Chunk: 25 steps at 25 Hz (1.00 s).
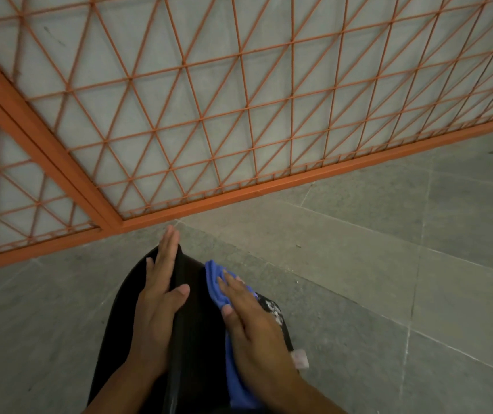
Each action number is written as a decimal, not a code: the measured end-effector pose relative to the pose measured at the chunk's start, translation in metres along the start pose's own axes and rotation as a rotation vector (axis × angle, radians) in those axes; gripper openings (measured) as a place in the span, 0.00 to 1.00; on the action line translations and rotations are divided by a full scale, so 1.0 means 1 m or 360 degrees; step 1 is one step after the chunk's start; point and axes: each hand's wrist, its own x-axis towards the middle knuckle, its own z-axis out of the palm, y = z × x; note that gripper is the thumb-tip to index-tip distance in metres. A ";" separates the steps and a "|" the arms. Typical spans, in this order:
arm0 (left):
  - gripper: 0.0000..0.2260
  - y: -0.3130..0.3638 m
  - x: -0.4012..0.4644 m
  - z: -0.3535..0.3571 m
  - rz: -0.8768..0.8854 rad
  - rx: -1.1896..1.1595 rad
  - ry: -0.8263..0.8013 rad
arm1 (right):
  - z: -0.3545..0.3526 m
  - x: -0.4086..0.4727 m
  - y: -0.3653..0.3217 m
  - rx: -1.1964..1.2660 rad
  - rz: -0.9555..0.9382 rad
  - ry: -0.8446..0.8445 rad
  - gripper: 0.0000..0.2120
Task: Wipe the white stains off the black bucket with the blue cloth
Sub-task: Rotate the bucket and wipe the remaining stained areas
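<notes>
Two hands on a black bucket, one pressing a blue cloth to it.

The bucket (197,339) stands on the grey floor (388,264), just in front of the orange metal grille (239,115). The left hand (158,294) lies flat on the bucket's left wall, fingers straight. The right hand (251,321) presses the cloth (215,282) against the bucket's right side with straight fingers, beside white stains (272,309).

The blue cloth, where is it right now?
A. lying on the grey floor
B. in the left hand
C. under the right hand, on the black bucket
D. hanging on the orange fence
C: the blue cloth sits under the right hand, pressed against the black bucket, while the left hand lies flat on the bucket with no cloth.
</notes>
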 end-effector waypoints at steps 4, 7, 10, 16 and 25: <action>0.33 0.005 -0.003 -0.002 -0.0067 -0.0073 0.0048 | -0.002 -0.003 0.019 -0.0034 0.0249 0.0215 0.18; 0.34 0.000 0.000 -0.003 -0.0042 -0.0054 0.0025 | 0.006 -0.024 0.004 -0.0014 0.0111 0.0066 0.16; 0.36 -0.005 0.003 -0.006 -0.0035 -0.0013 0.0005 | 0.004 -0.007 0.014 -0.0010 0.0031 0.0017 0.19; 0.33 -0.005 -0.002 -0.002 0.0049 -0.0017 0.0010 | 0.000 -0.007 0.037 -0.0069 0.0354 0.0243 0.19; 0.32 -0.001 -0.006 0.003 0.0187 0.0031 0.0017 | -0.007 0.013 0.046 0.0053 0.0328 0.0255 0.16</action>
